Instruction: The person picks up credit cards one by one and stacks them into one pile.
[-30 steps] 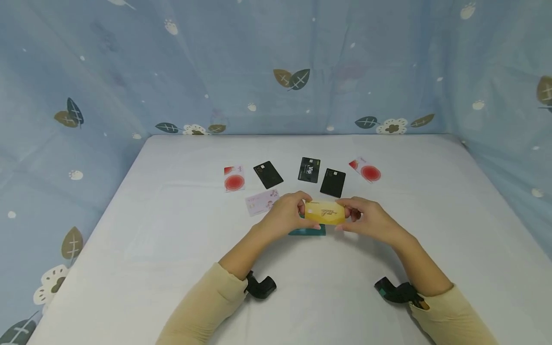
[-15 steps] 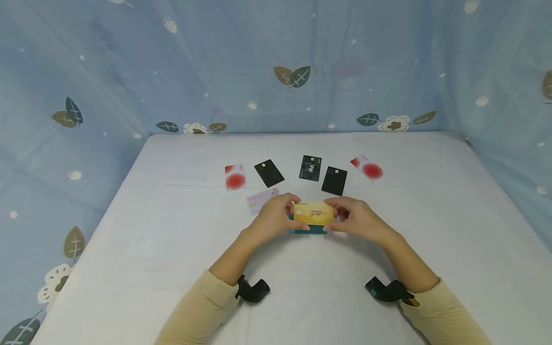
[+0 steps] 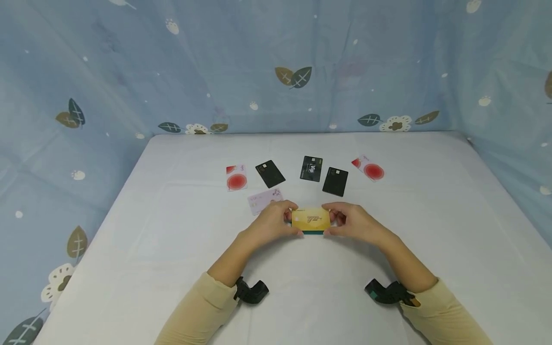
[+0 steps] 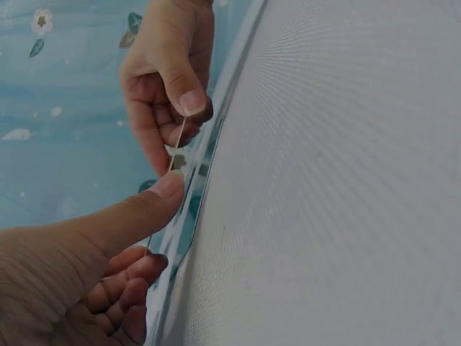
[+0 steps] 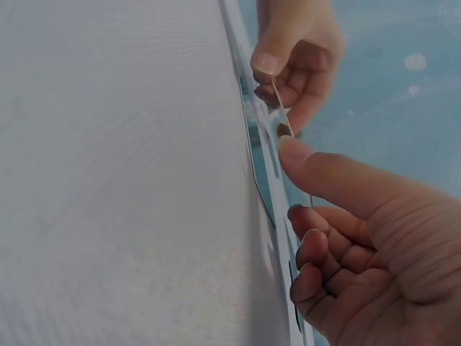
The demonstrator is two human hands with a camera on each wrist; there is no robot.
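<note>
The white tabletop [image 3: 315, 297] spreads between your forearms [image 3: 228, 258]. Beyond it, your left hand [image 3: 272, 223] and right hand [image 3: 357, 223] pinch opposite ends of a yellow rectangular card [image 3: 310, 220], held just over a flat teal rectangle [image 3: 313, 233] (mostly hidden from above). Farther lie a pale pink card [image 3: 261, 201], three black cards [image 3: 335, 181] and two red-and-white cards [image 3: 236, 181], short of the back edge [image 3: 302, 133] and blue printed fabric [image 3: 241, 52].

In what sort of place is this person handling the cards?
Probably a makeshift recording booth, though I cannot be certain: patterned blue cloth stands behind and on both sides of a white tabletop, and a black device sits at each wrist.
</note>
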